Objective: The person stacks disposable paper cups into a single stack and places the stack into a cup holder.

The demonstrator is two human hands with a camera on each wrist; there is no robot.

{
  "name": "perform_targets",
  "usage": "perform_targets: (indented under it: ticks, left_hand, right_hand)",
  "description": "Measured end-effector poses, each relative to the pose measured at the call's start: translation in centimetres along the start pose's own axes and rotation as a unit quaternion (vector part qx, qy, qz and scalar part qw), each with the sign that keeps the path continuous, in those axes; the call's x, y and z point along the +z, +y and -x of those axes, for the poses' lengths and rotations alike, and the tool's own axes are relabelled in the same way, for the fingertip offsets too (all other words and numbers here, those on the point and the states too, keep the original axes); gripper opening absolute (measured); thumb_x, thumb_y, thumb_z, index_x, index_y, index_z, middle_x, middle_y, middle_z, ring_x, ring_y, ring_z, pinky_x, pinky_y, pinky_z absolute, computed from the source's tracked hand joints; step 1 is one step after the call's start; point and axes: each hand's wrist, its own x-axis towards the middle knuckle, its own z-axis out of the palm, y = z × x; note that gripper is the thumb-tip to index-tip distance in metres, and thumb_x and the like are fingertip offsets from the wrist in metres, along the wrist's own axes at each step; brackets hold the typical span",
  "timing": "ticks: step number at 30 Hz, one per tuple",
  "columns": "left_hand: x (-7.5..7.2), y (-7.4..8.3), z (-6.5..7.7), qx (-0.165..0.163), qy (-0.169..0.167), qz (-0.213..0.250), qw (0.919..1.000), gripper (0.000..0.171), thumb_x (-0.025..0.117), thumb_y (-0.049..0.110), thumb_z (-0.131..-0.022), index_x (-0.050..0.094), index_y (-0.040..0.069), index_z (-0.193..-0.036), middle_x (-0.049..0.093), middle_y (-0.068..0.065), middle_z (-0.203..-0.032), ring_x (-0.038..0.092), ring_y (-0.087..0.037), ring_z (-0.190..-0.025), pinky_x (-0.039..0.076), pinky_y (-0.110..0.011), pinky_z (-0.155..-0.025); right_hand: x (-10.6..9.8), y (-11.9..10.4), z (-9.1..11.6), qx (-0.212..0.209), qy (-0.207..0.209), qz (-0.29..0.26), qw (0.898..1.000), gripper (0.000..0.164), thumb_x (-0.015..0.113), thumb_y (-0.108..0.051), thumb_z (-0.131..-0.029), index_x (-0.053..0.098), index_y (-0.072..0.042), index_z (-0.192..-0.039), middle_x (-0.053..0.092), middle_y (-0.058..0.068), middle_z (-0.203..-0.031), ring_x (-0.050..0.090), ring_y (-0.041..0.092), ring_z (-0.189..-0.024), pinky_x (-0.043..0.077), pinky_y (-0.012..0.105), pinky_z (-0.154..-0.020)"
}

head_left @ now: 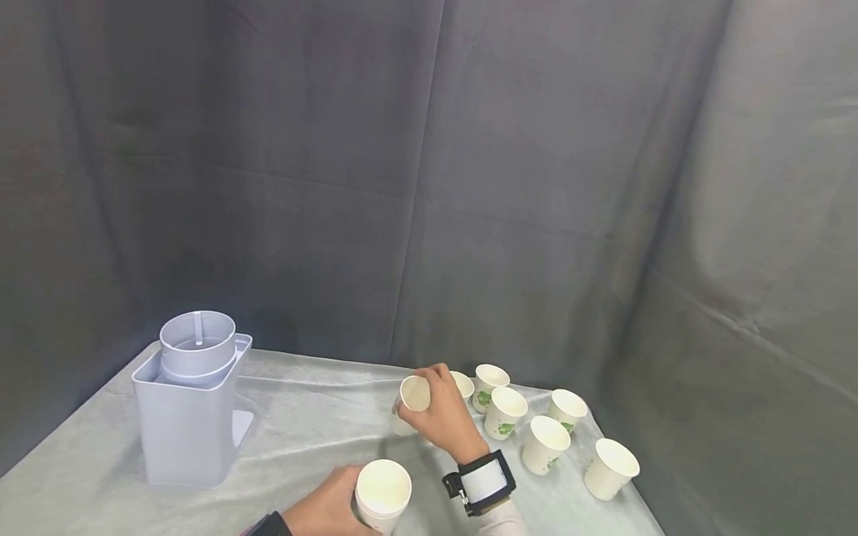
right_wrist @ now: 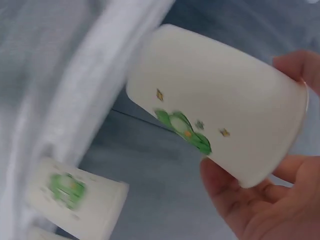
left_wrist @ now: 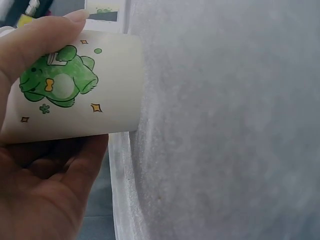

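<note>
My left hand [head_left: 331, 504] grips a short stack of nested white paper cups [head_left: 383, 487] near the table's front edge. In the left wrist view, a green cartoon animal and small stars show on the outer cup [left_wrist: 117, 82], with the thumb on its side. Farther back, my right hand [head_left: 442, 409] holds one paper cup [head_left: 413, 394] by its rim. That held cup [right_wrist: 220, 95] appears tilted in the right wrist view, with fingers and thumb at the rim end. Behind the right hand, another paper cup [head_left: 462, 384] is partly hidden.
Several paper cups stand upright on the right of the cloth-covered table [head_left: 302, 409], including one cup [head_left: 612, 469] near its right edge. At the left stands a pale square container [head_left: 184, 439] with a round cup-like part [head_left: 197, 350] on top. Grey curtains [head_left: 335, 186] surround the table.
</note>
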Motion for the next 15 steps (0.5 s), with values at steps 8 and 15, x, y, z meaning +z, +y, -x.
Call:
perform_targets:
  ticks: [8,15]
  left_hand:
    - [0.1,-0.1,0.0,-0.003,0.001,-0.008,1.0000,0.063,0.092,0.019,-0.069,0.064,0.018,-0.125,0.073,0.002,-0.112,0.067,-0.010,-0.102,0.053,-0.029,-0.095]
    - [0.2,0.0,0.0,-0.012,-0.001,0.001,0.9999,0.055,0.090,0.017,-0.070,0.066,0.018,-0.119,0.074,-0.001,-0.105,0.068,-0.011,-0.095,0.054,-0.028,-0.088]
  right_hand:
    - [-3.8,-3.2,2.0,-0.013,0.006,0.023,1.000,0.049,0.086,-0.036,-0.071,0.070,-0.010,-0.110,0.062,-0.001,-0.105,0.063,0.015,-0.089,0.051,0.026,-0.070]
    - [-6.2,-5.2,3.2,-0.065,-0.033,-0.017,0.997,0.043,0.085,-0.033,-0.074,0.069,-0.016,-0.110,0.064,-0.008,-0.109,0.063,0.011,-0.095,0.054,0.025,-0.076]
